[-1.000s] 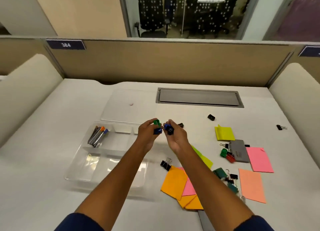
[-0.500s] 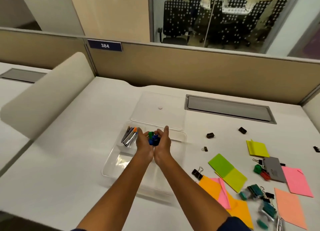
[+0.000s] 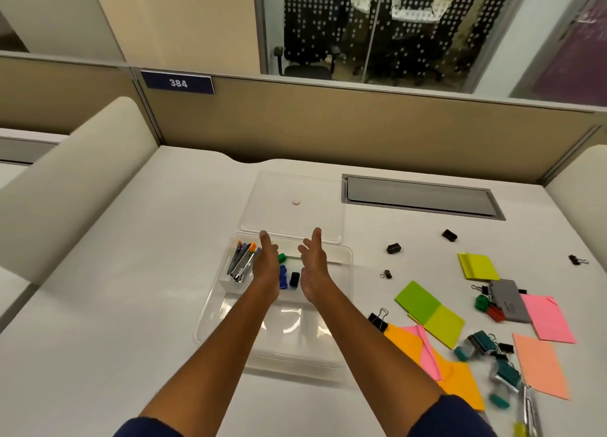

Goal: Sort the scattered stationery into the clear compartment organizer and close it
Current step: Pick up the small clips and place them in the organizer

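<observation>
The white desk (image 3: 115, 305) fills most of the view, with a tan partition (image 3: 328, 124) along its far edge and a grey cable hatch (image 3: 420, 197) set into the top. Near the middle sits the clear organizer (image 3: 230, 321), open, and its flat clear lid (image 3: 295, 187) lies on the desk just behind it, touching or nearly touching the back wall.

Both hands are over the organizer's back row. The left hand (image 3: 267, 266) and right hand (image 3: 313, 269) are spread, palms facing each other, fingers loose and apart, and neither is gripping anything. Between them, in the middle back compartment, lie small clips (image 3: 285, 277): 1 green, at least 1 blue and 1 dark. The back-left compartment holds a bundle of pens (image 3: 243, 262). The front compartments look empty, though glare makes that hard to confirm.

To the right, well apart from the organizer, the rest is scattered: sticky-note pads (image 3: 430, 315) in green, yellow, orange and pink, a grey stapler-like block (image 3: 507, 300), a heap of teal binder clips (image 3: 483, 341), and a few small black clips (image 3: 394, 248) lying singly.

The step in hand appears to be dropping a handful of clips into their compartment, and that looks finished. The task itself is early. The next move likely calls for reaching right to the nearest loose clips or pads, gathering like with like, and choosing a free compartment wide enough for the pads.
</observation>
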`<control>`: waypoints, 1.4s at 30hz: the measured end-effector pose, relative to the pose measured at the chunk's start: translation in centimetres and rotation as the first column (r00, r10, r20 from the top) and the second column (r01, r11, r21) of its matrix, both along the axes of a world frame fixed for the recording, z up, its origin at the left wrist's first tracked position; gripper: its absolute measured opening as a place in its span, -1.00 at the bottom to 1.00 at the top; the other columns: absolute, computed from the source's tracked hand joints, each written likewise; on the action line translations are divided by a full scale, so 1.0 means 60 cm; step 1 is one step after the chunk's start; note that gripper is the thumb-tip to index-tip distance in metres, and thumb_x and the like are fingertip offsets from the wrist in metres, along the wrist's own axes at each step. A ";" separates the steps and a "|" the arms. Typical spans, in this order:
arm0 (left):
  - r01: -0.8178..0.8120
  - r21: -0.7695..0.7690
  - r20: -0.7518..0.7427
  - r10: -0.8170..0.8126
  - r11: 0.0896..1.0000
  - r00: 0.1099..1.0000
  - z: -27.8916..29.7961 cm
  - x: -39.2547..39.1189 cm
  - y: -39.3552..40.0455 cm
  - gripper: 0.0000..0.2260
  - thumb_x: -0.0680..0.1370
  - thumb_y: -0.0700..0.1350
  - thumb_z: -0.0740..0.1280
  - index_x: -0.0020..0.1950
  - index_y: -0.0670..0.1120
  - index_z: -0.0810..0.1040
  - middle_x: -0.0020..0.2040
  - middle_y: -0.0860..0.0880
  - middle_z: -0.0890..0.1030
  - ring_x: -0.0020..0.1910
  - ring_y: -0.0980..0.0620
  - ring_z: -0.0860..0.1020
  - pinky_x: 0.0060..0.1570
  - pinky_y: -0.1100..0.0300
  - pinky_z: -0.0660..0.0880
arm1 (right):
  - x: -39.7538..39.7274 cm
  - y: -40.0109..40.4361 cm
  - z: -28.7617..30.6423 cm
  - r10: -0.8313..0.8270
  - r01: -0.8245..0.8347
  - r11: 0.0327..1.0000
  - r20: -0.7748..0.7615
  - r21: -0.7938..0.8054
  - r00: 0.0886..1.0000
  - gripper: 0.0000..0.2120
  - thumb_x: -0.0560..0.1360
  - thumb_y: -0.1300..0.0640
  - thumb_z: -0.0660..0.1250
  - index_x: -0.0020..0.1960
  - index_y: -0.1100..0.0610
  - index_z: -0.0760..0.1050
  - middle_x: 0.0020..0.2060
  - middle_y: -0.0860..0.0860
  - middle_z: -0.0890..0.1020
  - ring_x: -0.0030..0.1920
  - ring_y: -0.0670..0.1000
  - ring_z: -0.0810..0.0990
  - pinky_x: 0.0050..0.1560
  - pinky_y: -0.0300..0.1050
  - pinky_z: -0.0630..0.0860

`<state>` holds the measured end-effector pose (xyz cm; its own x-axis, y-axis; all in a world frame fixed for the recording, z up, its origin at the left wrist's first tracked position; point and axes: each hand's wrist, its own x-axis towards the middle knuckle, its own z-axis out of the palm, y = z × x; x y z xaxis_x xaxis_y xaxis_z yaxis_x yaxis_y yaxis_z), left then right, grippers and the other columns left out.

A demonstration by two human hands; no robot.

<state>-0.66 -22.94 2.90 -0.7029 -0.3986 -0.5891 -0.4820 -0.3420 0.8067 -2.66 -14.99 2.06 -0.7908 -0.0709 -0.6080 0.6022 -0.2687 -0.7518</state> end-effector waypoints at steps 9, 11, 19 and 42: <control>0.115 -0.273 -0.117 -0.151 0.955 0.982 0.024 -0.046 0.070 -0.51 0.64 0.18 0.02 0.28 -0.15 0.49 0.25 -0.11 0.55 0.23 -0.08 0.48 0.32 0.00 0.34 | -0.027 0.148 0.020 -0.205 0.287 0.924 -0.307 0.251 0.929 -0.75 0.58 -0.13 0.17 -0.10 -0.05 0.53 -0.07 -0.05 0.64 0.08 0.04 0.60 0.20 0.05 0.52; 0.158 -0.309 -0.125 -0.205 0.938 0.971 0.026 -0.056 0.100 -0.60 0.63 0.17 0.04 0.10 -0.06 0.53 0.08 -0.04 0.57 0.07 -0.02 0.46 0.12 0.09 0.34 | -0.029 0.191 0.010 -0.207 0.311 0.896 -0.322 0.317 0.924 -0.77 0.57 -0.11 0.20 -0.06 -0.01 0.55 -0.03 -0.04 0.64 0.08 0.06 0.59 0.21 0.07 0.52; 0.311 -0.518 -0.142 -0.438 0.797 0.887 0.004 -0.095 0.216 -0.70 0.61 0.12 0.13 -0.19 -0.01 0.48 -0.18 0.06 0.56 -0.10 0.01 0.47 -0.05 0.15 0.32 | -0.044 0.362 -0.020 -0.164 0.372 0.763 -0.400 0.528 0.902 -0.85 0.56 0.04 0.25 0.03 0.04 0.57 -0.03 -0.05 0.62 -0.04 -0.06 0.55 -0.15 -0.30 0.42; 0.533 -0.844 0.307 -0.768 0.053 0.563 -0.115 -0.226 0.404 -0.59 0.50 -0.17 0.37 0.35 -0.12 0.48 0.21 -0.21 0.50 0.25 -0.18 0.43 0.19 0.02 0.40 | -0.126 0.610 -0.070 0.064 0.340 0.588 -0.461 0.734 0.885 -0.75 0.50 0.30 0.36 0.18 0.23 0.54 0.10 0.11 0.62 -0.07 0.05 0.59 -0.05 -0.21 0.48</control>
<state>-14.20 1.32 -4.00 -0.9802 0.1423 -0.1377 0.0563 0.8669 0.4953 -10.21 21.58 -2.17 -0.9175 0.3975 0.0094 0.2023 0.4870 -0.8497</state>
